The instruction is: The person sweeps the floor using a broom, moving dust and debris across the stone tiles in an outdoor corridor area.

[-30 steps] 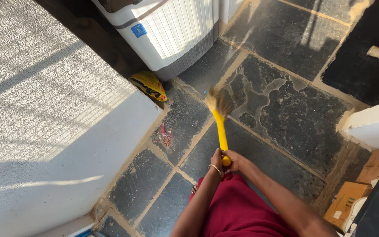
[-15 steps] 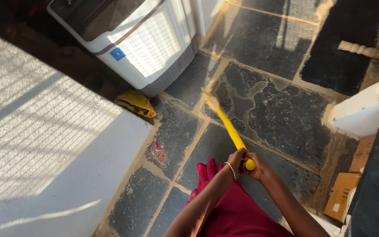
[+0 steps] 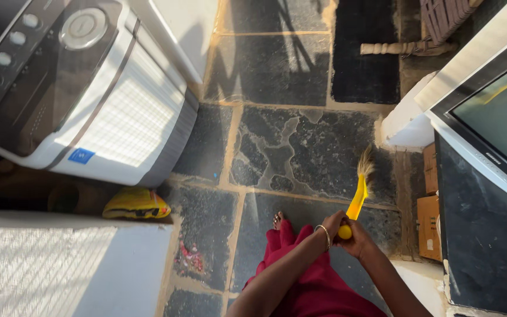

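Both hands, left hand and right hand, are clamped around the end of a yellow-handled straw broom, its bristles on the dark stone floor, well right of the white washing machine.

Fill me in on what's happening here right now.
A person in a red garment grips a yellow-handled broom with both hands: the left hand and right hand clasp the handle's end. The bristles point up over the dark stone floor, near a cardboard box. A washing machine stands at left.
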